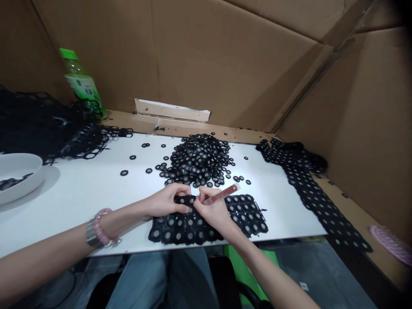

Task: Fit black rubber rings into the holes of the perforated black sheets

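Black ring sheet (193, 229) lies at the near edge of the white table (80, 193), below a heaped ring pile (198, 159). The left hand (165, 201) pinches a raised strip of it between thumb and fingers; the right hand (212, 210) holds a slim red tool (223, 194) in a narrow grip.

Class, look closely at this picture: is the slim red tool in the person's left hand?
No, the slim red tool is pinched in the right hand, while the left hand grips a strip of black ringed mesh.

black sheet of joined grey-centred rings (180, 229) lies flat; red utility knife (222, 194) tilts above it.
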Available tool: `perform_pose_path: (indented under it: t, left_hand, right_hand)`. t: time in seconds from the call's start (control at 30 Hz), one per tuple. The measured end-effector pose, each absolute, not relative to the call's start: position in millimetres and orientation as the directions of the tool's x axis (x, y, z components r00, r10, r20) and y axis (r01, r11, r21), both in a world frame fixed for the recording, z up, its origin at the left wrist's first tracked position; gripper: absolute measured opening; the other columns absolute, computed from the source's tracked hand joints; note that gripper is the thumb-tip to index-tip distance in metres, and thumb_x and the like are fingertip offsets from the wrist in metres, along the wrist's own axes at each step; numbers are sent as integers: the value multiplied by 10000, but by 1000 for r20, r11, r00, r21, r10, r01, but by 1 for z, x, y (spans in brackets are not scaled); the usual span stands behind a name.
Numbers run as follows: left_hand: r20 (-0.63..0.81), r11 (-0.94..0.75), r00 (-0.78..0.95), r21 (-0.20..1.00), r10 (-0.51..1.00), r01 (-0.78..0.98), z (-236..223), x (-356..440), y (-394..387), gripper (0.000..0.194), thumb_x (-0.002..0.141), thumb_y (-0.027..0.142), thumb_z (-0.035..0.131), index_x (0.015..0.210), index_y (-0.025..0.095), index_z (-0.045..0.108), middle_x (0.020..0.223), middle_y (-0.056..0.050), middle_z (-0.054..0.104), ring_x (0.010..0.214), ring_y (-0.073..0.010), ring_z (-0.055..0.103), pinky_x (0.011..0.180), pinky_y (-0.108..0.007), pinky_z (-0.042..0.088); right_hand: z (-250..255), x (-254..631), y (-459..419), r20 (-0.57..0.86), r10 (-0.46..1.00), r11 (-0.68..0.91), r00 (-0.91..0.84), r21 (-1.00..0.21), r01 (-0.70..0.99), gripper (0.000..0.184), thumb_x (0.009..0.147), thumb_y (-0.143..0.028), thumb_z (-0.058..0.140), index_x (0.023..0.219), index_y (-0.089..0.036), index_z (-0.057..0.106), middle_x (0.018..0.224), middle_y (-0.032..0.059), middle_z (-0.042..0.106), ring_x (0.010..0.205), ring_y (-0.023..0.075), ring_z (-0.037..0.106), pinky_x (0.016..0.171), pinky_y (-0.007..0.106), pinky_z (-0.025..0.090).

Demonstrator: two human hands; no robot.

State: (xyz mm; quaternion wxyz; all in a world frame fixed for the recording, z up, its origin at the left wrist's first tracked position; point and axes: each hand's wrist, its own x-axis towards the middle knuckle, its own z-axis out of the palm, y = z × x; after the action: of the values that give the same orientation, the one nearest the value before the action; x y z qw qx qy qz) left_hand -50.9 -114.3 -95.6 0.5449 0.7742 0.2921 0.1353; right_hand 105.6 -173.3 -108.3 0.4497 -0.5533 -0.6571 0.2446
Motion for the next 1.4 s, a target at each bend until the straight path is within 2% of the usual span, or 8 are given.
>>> perform_pose_path:
  t: [0.1,0.2,0.33,0.43,0.6,0.73,1.03,1.4]
  left_hand:
    - [-106,-233,792,925,601,301,-96,-52,-114,227,671,303,626,759,171,463,696,45,423,719,-140,452,661,-225,360]
    - [-85,-346,777,862,624,372,-95,-55,-115,234,703,348,602,834,177,511,802,9,522,830,-191,491,753,-276,382]
    - [-92,-491,762,714,641,499,-87,-58,-123,468,719,498,582,1087,217,514,1025,-54,582,967,-269,476,838,-344,358]
    - [-129,-513,760,666,637,542,-79,-56,-129,611,628,514,664,1133,218,487,1020,-62,584,972,-293,483,805,-342,372]
    - [-69,-560,785,662,616,498,-76,-53,-132,543,600,423,701,1059,214,498,1016,-53,579,956,-277,510,799,-322,377]
    - [-39,-570,793,674,608,470,-77,-55,-134,543,618,400,682,1082,225,460,997,-50,579,918,-262,531,740,-298,401]
    - [-27,-556,823,724,568,408,-79,-55,-134,494,653,296,658,1112,215,493,997,-26,596,897,-224,551,753,-278,412]
    - [5,-503,825,795,565,339,-85,-55,-134,441,645,222,647,1064,214,510,962,9,589,825,-180,547,740,-255,408]
  right_hand:
    - [-108,104,-174,318,948,268,-2,-794,546,276,606,-75,462,470,-204,260,429,-64,321,441,91,324,458,226,236]
    - [-107,106,-172,313,950,257,23,-817,516,271,595,-76,463,462,-204,265,434,-65,322,447,89,334,463,222,249]
    - [-104,113,-169,180,973,141,146,-958,249,256,614,-146,499,472,-217,298,412,-81,352,390,81,361,412,207,256]
    - [-99,115,-174,150,966,130,212,-986,107,255,625,-159,521,489,-218,313,397,-92,376,346,72,368,384,199,245]
    - [-95,109,-192,91,969,88,232,-996,22,269,634,-148,531,507,-217,304,404,-97,370,345,66,366,382,194,239]
    - [-102,108,-199,92,973,76,210,-994,83,265,644,-147,518,513,-221,301,398,-94,359,356,72,343,396,205,241]
    - [-105,106,-200,213,967,136,138,-895,425,278,632,-125,489,474,-209,277,434,-72,327,447,87,326,462,224,247]
    - [-108,104,-199,223,971,162,80,-870,465,262,641,-136,490,489,-205,287,449,-65,347,456,86,338,469,218,255]
